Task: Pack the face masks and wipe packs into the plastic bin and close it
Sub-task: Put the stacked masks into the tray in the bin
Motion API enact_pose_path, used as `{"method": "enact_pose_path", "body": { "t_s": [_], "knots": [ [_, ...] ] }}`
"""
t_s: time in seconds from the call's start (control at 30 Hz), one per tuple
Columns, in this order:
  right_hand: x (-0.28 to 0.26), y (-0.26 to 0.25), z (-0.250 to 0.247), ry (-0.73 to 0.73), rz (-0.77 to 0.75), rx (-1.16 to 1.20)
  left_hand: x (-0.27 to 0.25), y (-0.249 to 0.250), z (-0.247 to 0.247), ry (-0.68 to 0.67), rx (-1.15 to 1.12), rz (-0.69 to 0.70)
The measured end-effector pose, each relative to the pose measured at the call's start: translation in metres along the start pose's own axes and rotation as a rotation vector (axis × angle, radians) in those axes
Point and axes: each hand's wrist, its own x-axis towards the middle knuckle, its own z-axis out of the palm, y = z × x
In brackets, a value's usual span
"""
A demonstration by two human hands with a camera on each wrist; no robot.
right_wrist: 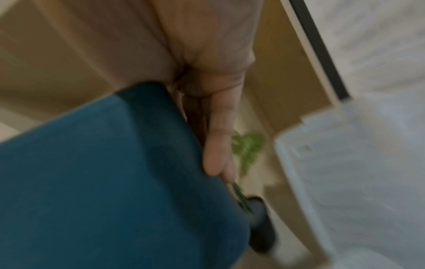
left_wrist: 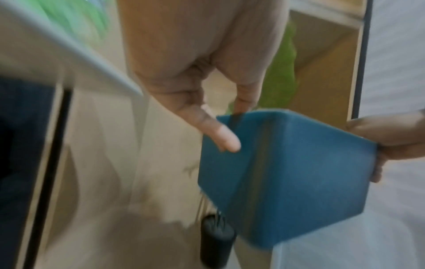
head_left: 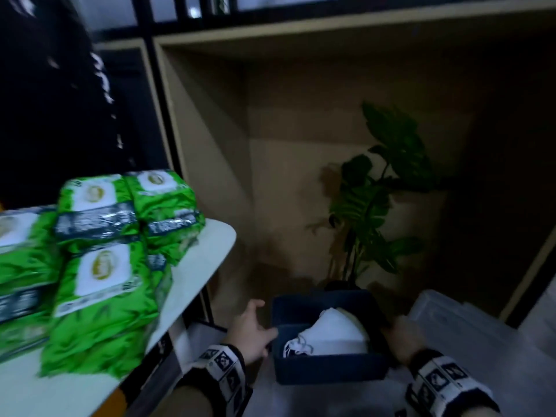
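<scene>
**2 hands on the blue box**

Left hand (head_left: 251, 329) and right hand (head_left: 401, 341) clasp opposite sides of the blue box (head_left: 328, 367), fingers curled on its walls. Masks (head_left: 331, 334) lie inside, between them. Clear bin (head_left: 469, 326) lower right; wipe packs (head_left: 102, 236) on the table (head_left: 192, 281), left.

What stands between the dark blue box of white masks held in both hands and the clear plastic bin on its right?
Nothing visible. The dark blue box, held between left hand and right hand, sits just left of the clear plastic bin, with no object between them; whether the bin is open is unclear.
</scene>
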Motion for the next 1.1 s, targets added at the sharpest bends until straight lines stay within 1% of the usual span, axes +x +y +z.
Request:
{"method": "enact_pose_path", "body": {
  "t_s": [0.03,0.07,0.13,0.2,0.27,0.37,0.43,0.53,0.57,0.63,0.7,0.77,0.8,0.87,0.93,1.0,1.1],
  "knots": [
    [-0.004,-0.007,-0.009,0.013,-0.009,0.010,-0.006,0.004,-0.008,0.044,-0.043,0.015],
    [-0.009,-0.013,-0.015,0.055,-0.055,0.064,-0.013,0.009,-0.015,0.072,-0.093,0.006],
    [-0.021,-0.025,-0.028,0.143,-0.111,0.139,-0.025,0.021,-0.027,0.074,-0.170,-0.051],
    [-0.031,-0.038,-0.042,0.193,-0.150,0.170,-0.038,0.033,-0.040,-0.007,-0.281,-0.154],
    [-0.039,-0.051,-0.052,0.222,-0.194,0.221,-0.054,0.043,-0.054,-0.090,-0.386,-0.219],
    [-0.043,-0.066,-0.061,0.241,-0.229,0.304,-0.074,0.052,-0.072,-0.168,-0.468,-0.214],
    [-0.044,-0.073,-0.065,0.245,-0.233,0.400,-0.082,0.052,-0.080,-0.173,-0.480,-0.204],
    [-0.045,-0.082,-0.066,0.214,-0.210,0.644,-0.093,0.054,-0.086,-0.141,-0.541,-0.202],
    [-0.045,-0.087,-0.064,0.181,-0.198,0.744,-0.096,0.054,-0.087,-0.115,-0.563,-0.196],
    [-0.051,-0.100,-0.055,0.059,-0.148,0.953,-0.101,0.055,-0.086,-0.057,-0.616,-0.196],
    [-0.056,-0.114,-0.040,-0.090,-0.120,1.043,-0.104,0.058,-0.081,-0.021,-0.654,-0.189],
    [-0.068,-0.130,-0.026,-0.194,-0.150,1.069,-0.106,0.063,-0.074,0.012,-0.711,-0.165],
    [-0.071,-0.135,-0.020,-0.220,-0.171,1.087,-0.106,0.063,-0.070,0.030,-0.744,-0.152],
    [-0.072,-0.143,-0.012,-0.247,-0.178,1.086,-0.102,0.058,-0.061,0.058,-0.776,-0.136],
    [-0.071,-0.143,-0.007,-0.251,-0.150,1.081,-0.096,0.047,-0.054,0.059,-0.770,-0.133],
    [-0.059,-0.134,0.000,-0.203,-0.085,1.004,-0.089,0.035,-0.046,0.027,-0.715,-0.154],
    [-0.032,-0.110,0.017,-0.090,-0.025,0.794,-0.071,0.016,-0.031,-0.047,-0.612,-0.234]
  ]
}}
